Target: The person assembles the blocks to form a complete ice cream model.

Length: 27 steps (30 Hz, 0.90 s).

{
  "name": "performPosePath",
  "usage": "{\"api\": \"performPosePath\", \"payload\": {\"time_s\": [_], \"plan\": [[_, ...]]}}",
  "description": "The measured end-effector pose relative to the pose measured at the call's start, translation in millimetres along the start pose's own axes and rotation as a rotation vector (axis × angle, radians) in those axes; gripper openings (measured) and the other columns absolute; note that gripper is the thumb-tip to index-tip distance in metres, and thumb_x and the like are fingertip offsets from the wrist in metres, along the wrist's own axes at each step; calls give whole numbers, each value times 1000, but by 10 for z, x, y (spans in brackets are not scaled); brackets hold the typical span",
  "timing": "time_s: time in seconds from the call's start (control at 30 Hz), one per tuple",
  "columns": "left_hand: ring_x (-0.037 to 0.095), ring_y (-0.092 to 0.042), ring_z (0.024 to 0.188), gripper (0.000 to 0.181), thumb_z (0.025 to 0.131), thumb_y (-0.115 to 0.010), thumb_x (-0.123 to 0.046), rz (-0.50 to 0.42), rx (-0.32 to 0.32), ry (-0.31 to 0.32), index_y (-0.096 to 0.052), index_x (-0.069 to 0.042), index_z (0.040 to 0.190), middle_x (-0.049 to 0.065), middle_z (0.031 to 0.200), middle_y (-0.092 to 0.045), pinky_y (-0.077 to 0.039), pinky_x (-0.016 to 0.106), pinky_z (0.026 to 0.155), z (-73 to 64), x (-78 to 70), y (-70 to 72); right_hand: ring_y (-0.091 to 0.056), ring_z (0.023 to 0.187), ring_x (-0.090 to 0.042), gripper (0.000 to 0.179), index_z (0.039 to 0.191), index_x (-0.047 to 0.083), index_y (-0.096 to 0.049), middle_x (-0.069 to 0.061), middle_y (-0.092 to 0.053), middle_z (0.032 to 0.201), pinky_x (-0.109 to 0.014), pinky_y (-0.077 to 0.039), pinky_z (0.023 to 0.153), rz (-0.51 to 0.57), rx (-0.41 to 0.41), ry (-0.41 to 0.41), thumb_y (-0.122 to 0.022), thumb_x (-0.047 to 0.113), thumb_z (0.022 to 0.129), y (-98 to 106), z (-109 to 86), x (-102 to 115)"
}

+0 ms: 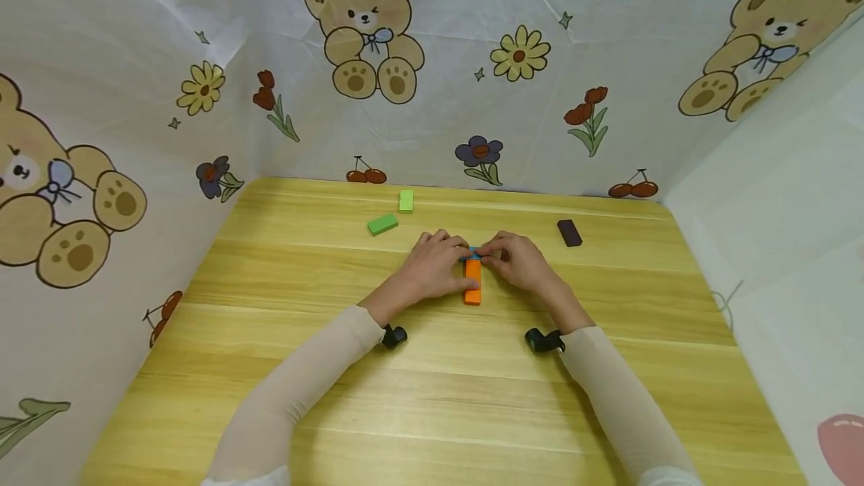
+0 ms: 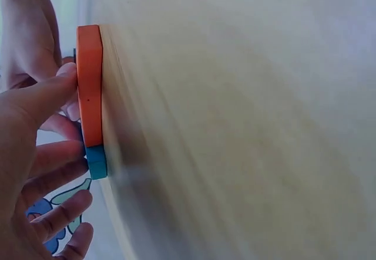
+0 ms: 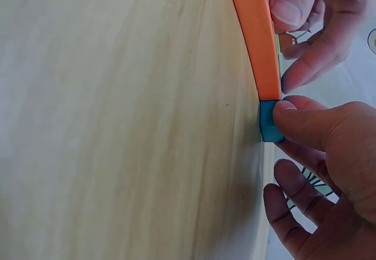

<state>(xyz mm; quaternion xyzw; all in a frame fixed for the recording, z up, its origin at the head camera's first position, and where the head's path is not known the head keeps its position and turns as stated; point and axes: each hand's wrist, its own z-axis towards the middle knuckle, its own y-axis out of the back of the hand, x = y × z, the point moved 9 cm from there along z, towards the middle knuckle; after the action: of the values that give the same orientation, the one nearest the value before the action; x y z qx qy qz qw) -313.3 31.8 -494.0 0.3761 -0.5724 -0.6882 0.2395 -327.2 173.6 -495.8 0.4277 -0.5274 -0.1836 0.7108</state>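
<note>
Right hand (image 3: 338,151), pinch-grip on blue block (image 3: 268,124)

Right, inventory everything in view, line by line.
table: one, yellowish wood, lower part of head view
printed sheet: count unclear, white, around the table
orange block: one, orange, near head view's centre
blue block: one, blue, at orange block's far end
green blocks: two, green, one lighter, farther left
dark block: one, blackish, farther right
wrist devices: two, black, one per wrist
sleeves: two, beige, on both forearms
left hand: one, bare, touching orange block
right hand: one, bare, pinching blue block
</note>
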Motion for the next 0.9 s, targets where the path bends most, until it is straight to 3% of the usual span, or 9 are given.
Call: {"api": "performPosePath", "payload": {"time_s": [0.13, 0.27, 0.4, 0.6, 0.73, 0.9], "plan": [[23, -55, 125, 68, 91, -73, -72, 8, -7, 0, -74, -24, 139, -6, 148, -66, -43, 44, 101, -6, 17, -12, -61, 79, -18, 21, 121, 14, -84, -6, -77, 114, -33, -50, 73, -2, 0, 28, -76, 13, 102, 1, 8, 32], [23, -55, 122, 64, 91, -75, -70, 3, -13, -6, -76, -25, 137, -6, 145, -67, -44, 43, 98, -9, 18, 1, -69, 97, -26, 22, 123, 11, -82, -9, -78, 121, -43, -57, 85, 35, 11, 69, -73, 15, 103, -13, 1, 67], [24, -55, 123, 64, 91, -75, -70, 0, -4, -13, -75, -25, 137, -6, 144, -66, -45, 45, 100, -4, -3, -1, -70, 107, -28, 25, 128, 13, -80, -10, -75, 129, -47, -58, 91, 61, -7, 49, -71, 19, 106, 22, -58, -42], [24, -56, 124, 63, 91, -74, -72, 12, -12, 9, -76, -27, 135, -6, 143, -67, -46, 47, 103, 1, 13, -9, -67, 113, -33, 35, 140, 11, -73, -16, -69, 138, -51, -58, 91, 64, -179, -63, -66, 25, 109, 385, -209, -437], [24, -56, 123, 62, 91, -75, -71, -4, -26, 10, -76, -27, 134, -6, 141, -67, -46, 46, 102, -2, 17, -4, -63, 109, -36, 39, 143, 6, -69, -22, -67, 133, -45, -53, 86, 59, -327, -156, -65, 25, 110, 725, -387, -760], [23, -56, 121, 61, 90, -75, -71, -25, -16, 8, -76, -28, 134, -7, 140, -67, -46, 45, 100, -13, 13, -19, -62, 118, -43, 44, 145, 6, -67, -26, -62, 143, -51, -52, 92, 64, -385, -315, -62, 33, 111, 944, -637, -1115]]}}
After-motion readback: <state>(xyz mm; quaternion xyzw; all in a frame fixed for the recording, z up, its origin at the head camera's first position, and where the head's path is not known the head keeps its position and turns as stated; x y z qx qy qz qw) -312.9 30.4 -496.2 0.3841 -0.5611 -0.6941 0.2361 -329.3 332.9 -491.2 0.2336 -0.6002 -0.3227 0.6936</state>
